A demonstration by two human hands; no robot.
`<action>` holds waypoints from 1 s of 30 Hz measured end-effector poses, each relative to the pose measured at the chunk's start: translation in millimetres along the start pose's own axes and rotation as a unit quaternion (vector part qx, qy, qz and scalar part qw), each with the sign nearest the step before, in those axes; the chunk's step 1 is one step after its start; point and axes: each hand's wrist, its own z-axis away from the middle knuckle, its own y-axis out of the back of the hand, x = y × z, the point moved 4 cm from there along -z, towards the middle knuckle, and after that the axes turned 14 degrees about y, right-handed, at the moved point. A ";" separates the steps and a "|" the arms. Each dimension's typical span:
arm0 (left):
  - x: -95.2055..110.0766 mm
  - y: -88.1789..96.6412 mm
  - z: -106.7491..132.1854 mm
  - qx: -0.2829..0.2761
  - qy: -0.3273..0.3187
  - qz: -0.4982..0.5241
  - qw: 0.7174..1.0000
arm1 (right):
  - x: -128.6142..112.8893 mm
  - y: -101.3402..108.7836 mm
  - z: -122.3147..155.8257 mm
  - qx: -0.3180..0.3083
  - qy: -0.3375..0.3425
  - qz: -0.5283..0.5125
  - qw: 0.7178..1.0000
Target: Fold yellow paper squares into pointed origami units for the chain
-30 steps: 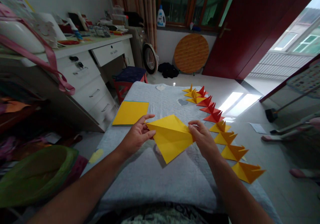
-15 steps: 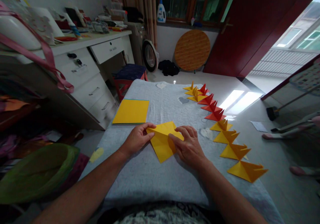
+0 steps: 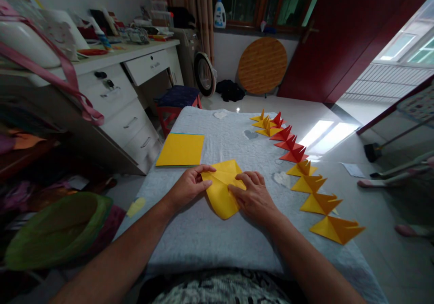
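A yellow sheet of origami paper with crease lines is held between both hands, just above the cloth-covered table. My left hand pinches its left corner between thumb and fingers. My right hand grips the right side, thumb on the near face and fingers curled over the edge. The paper's near corner bends in a soft curve. Beyond my left hand lies a flat stack of square paper, yellow on top. Folded yellow paper figures and red ones stand in a row along the table's right side.
The table wears a pale grey-blue cloth with heart shapes. A stool stands past its far left corner, beside a white desk. A green bin is at the left, and a broom at the right.
The near part of the yellow paper has gone from a flat pointed corner to a rounded, bowed shape. Both hands keep their hold. The whole view has shifted slightly.
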 end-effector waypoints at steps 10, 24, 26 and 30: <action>1.8 -3.4 3.1 -0.018 -0.061 -0.006 0.998 | -4.8 -1.4 -5.9 -0.060 0.004 -0.068 0.996; 2.6 1.0 0.6 0.065 -0.061 -0.044 0.995 | 43.0 16.2 23.3 -0.028 -0.211 -0.154 0.965; 2.0 2.3 -0.5 0.075 -0.064 -0.052 0.994 | 40.5 17.0 22.9 -0.017 -0.211 -0.234 0.949; 5.6 1.9 0.6 0.087 -0.068 -0.047 0.993 | 36.6 14.4 23.1 0.020 -0.213 -0.361 0.908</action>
